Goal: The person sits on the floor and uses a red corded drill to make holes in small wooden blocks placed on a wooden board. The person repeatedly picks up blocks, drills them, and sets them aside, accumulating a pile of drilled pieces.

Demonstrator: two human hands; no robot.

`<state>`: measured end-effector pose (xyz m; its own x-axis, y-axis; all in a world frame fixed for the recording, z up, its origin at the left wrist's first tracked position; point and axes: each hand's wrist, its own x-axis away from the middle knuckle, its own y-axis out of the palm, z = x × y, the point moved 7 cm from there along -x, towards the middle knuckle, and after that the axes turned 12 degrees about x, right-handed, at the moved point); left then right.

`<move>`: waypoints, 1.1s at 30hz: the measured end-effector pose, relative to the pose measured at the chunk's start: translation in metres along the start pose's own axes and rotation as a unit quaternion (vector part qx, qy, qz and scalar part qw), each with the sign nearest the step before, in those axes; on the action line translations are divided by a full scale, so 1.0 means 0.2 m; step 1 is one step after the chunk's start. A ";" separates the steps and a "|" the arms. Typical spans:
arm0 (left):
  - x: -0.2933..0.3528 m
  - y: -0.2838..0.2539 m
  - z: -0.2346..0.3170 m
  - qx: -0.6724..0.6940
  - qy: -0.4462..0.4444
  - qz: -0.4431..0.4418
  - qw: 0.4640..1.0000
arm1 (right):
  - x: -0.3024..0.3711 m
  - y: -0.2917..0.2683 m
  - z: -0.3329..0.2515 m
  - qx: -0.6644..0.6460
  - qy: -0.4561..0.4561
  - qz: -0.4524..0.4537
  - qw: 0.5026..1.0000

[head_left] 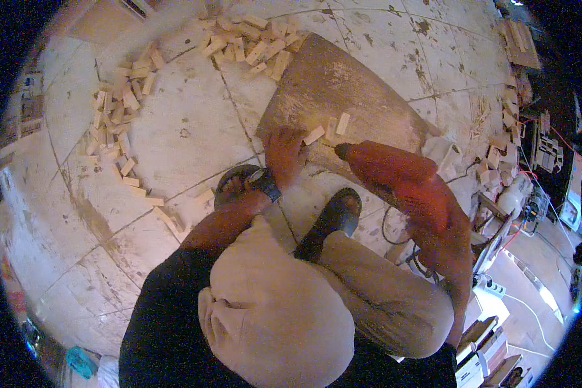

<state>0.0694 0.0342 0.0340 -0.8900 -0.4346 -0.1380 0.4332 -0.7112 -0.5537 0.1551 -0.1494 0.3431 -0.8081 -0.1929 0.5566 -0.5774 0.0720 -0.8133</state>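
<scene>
My left hand, with a dark-banded watch on its wrist, is closed at the near edge of a worn brown board. Its fingertips grip the end of a small pale wooden block. Two more blocks, a middle one and a right one, lie beside it on the board. In my right hand is a red power drill, its black tip pointing left toward the blocks. The tip appears apart from them; whether a bit is fitted is too blurred to tell.
Loose wooden blocks form a heap beyond the board and a curved pile on the left of the tiled floor. More wood pieces, cables and a white power strip are at right. My sandalled foot is near the board.
</scene>
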 end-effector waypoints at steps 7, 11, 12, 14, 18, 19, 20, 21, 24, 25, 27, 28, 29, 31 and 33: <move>0.03 0.14 -0.03 0.013 0.011 -0.023 1.000 | 0.00 0.01 -0.08 0.013 0.000 0.002 1.000; 0.04 0.14 -0.02 -0.015 0.005 -0.024 1.000 | -0.02 0.01 -0.11 0.008 0.003 -0.004 1.000; 0.03 0.14 -0.02 -0.015 0.003 -0.027 1.000 | -0.03 0.01 -0.12 0.011 -0.005 -0.002 1.000; 0.03 0.13 -0.02 0.006 -0.003 -0.024 1.000 | -0.04 0.01 -0.13 0.017 -0.011 -0.001 1.000; 0.03 0.11 0.00 0.022 0.018 -0.010 1.000 | -0.04 0.01 -0.13 0.007 -0.001 -0.008 1.000; 0.03 0.11 0.00 0.025 0.014 -0.009 1.000 | -0.04 0.02 -0.13 0.005 0.002 -0.012 1.000; 0.03 0.11 -0.01 0.028 0.011 -0.009 1.000 | -0.03 0.02 -0.13 0.004 0.001 -0.014 1.000; 0.03 0.12 -0.01 0.031 0.008 -0.008 0.999 | -0.03 0.01 -0.14 0.010 -0.001 -0.018 1.000; 0.03 0.11 0.00 0.025 0.025 0.010 0.999 | -0.03 0.00 -0.15 0.036 -0.003 -0.012 0.999; 0.03 0.11 0.00 0.028 0.022 0.005 0.999 | -0.02 0.00 -0.15 0.064 0.002 0.000 0.998; 0.03 0.12 -0.01 0.033 0.015 -0.003 0.999 | -0.02 0.00 -0.15 0.048 0.017 -0.004 0.999; 0.02 0.11 0.00 0.035 0.022 0.007 0.999 | -0.02 0.00 -0.14 0.050 0.026 -0.003 0.998; 0.03 0.10 0.00 0.037 0.027 0.017 0.999 | -0.02 0.00 -0.15 0.051 0.021 0.000 0.998; 0.03 0.09 0.01 0.040 0.034 0.024 0.998 | -0.02 -0.01 -0.15 0.092 0.018 0.012 0.995; 0.03 0.09 0.01 0.045 0.039 0.021 0.998 | -0.02 0.00 -0.16 0.052 0.001 0.005 0.999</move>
<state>0.0724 0.0174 0.0256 -0.8772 -0.4241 -0.2251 0.4790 -0.7407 -0.4711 0.1552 -0.1170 0.3461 -0.8136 -0.1916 0.5490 -0.5545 -0.0281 -0.8317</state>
